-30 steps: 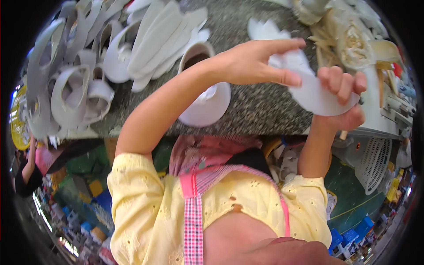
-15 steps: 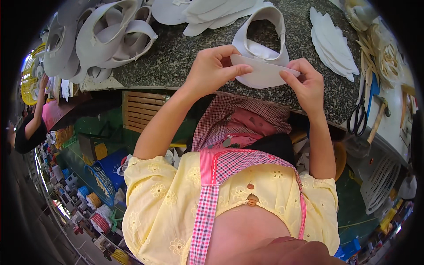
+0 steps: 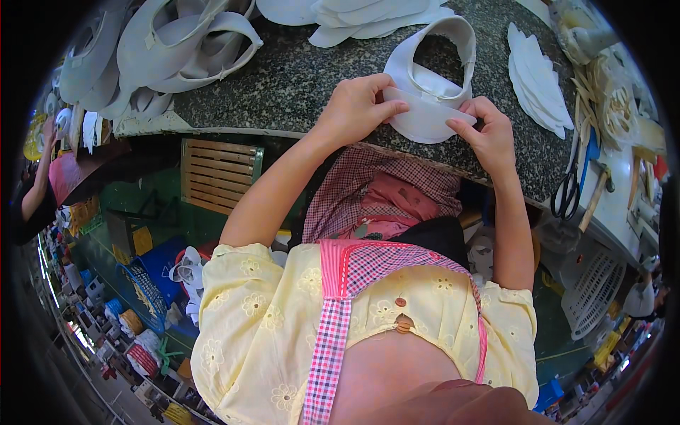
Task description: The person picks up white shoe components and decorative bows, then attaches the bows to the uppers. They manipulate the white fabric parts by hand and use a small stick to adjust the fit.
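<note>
A white foam visor piece (image 3: 430, 91), with a curved brim and an upright band loop, lies on the dark speckled stone worktop (image 3: 297, 78). My left hand (image 3: 356, 108) pinches the brim's left end between thumb and fingers. My right hand (image 3: 487, 135) holds the brim's right end near the worktop's front edge. Both hands press the brim against the base of the band.
Stacks of white visor bands (image 3: 173, 44) lie at the far left, flat white cutouts (image 3: 542, 79) at the right, more white pieces (image 3: 368, 14) at the back. Scissors (image 3: 569, 191) and tools lie far right. Another person's arm (image 3: 32, 191) shows at the left edge.
A second ago I held the white piece up in the air; now it lies on the worktop, both hands moved down and closer together onto its brim.
</note>
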`<state>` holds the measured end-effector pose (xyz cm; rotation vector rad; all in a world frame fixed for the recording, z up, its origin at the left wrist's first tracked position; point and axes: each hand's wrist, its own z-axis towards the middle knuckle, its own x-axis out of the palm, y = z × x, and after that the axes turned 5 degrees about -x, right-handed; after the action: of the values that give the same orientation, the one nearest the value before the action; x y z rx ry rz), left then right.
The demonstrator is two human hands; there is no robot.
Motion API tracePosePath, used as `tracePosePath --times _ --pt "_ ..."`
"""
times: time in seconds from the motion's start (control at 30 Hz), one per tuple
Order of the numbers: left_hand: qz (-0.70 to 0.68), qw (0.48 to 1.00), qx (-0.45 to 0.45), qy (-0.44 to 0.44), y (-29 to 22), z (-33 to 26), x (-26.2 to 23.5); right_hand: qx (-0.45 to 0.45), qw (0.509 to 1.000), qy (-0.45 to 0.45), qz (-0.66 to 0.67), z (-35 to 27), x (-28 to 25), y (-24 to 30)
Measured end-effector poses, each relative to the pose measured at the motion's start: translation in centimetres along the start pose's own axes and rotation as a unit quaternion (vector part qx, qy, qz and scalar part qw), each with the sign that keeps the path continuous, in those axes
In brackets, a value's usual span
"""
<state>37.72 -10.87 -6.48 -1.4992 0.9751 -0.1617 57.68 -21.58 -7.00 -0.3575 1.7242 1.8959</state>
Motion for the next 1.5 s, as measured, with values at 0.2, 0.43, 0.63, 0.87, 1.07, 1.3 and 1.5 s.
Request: tracePosePath --times 0.2,0.43,0.63,0.87,1.07,1.3,1.5 --pt "0.193 0.979 0.066 -0.010 -0.7 1.1 0.0 0.009 0.996 -0.010 -0.091 0.3 0.3 0.2" --pt "0.452 0.851 0.247 -0.096 -1.6 3.5 -3.3 -0.027 0.948 0.054 -0.313 1.7 0.4 0.9" --pt "0.449 0.778 0.438 0.023 -2.5 5.4 -3.5 0.052 0.976 -0.013 -0.212 0.8 -2.2 -1.2" --pt "0.297 0.839 0.456 -0.029 -5.4 0.6 -2.4 0.036 0.897 -0.007 0.440 -0.3 -2.1 1.9" --pt "0.377 0.793 0.466 -0.111 -4.6 -0.8 -1.5 -0.042 0.948 -0.006 0.316 0.3 -2.0 3.3" --pt "0.385 0.809 0.440 -0.055 -4.3 -1.9 -0.9 0.037 0.912 0.072 0.403 0.0 -1.7 2.3" --pt "0.446 0.819 0.354 0.072 -4.2 -2.2 -1.5 -0.036 0.932 0.109 0.344 0.3 -1.6 3.3"
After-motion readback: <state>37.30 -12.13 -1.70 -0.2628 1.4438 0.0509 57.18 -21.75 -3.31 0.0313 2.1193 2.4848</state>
